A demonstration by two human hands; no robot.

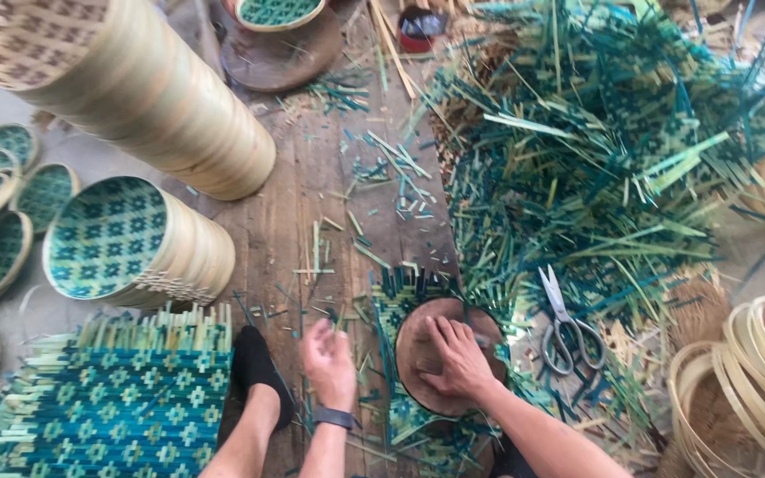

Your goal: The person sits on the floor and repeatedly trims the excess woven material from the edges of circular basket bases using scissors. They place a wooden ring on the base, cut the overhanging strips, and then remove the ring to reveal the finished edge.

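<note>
My right hand point(455, 358) presses its fingers down on a round brown wooden disc point(418, 341), which lies on a green and pale woven bamboo mat point(400, 296). To the left of the disc, my left hand point(329, 363) hovers with fingers loosely curled and a dark watch on the wrist; I cannot see anything in it. Metal scissors point(564, 323) lie just right of the disc. My foot in a black sock point(258, 372) rests on the wooden floor next to the left hand.
A big heap of green and pale bamboo strips point(604, 150) fills the upper right. Stacked round woven trays point(135, 239) and a taller stack point(135, 88) stand at left. Woven mats point(117, 407) lie bottom left, bamboo hoops point(745, 381) bottom right.
</note>
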